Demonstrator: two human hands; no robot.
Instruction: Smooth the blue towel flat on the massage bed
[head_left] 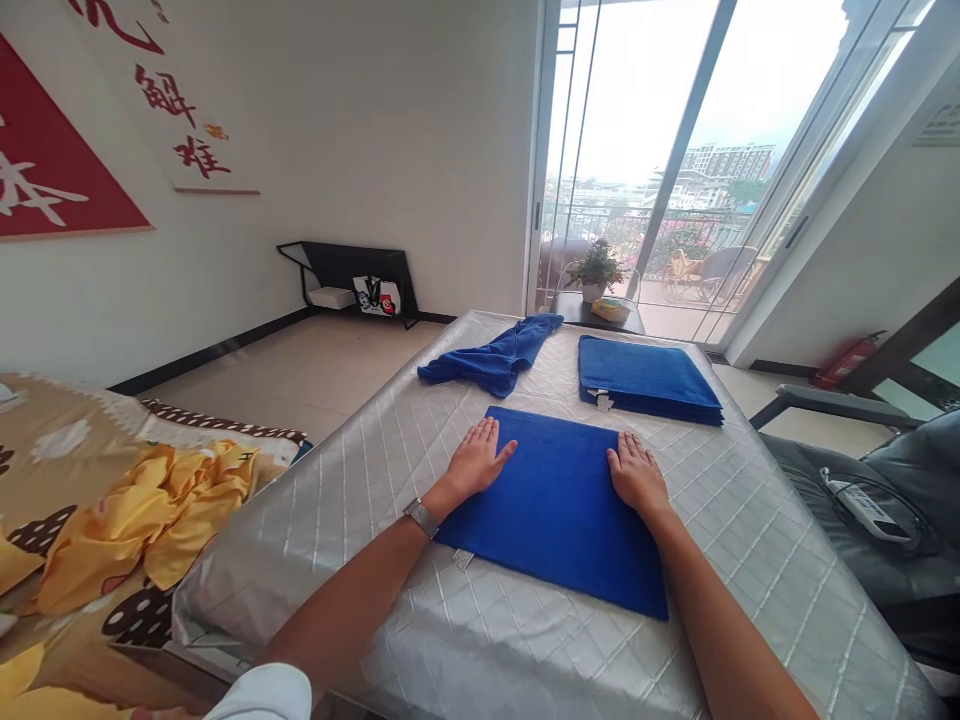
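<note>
A blue towel lies flat as a rectangle on the silver quilted mattress, with a white tag at its near left edge. My left hand rests flat on the towel's left edge, fingers stretched out and a watch on the wrist. Flat on the right edge lies my right hand, fingers extended. Beyond, to the right, sits a stack of folded blue towels with white tags showing. A crumpled blue towel is spread loosely at the far left of the mattress.
At left is a bed with patterned bedding and yellow cloth. A dark armchair with a power strip stands close on the right. Behind the mattress, a small table holds a potted plant before glass doors.
</note>
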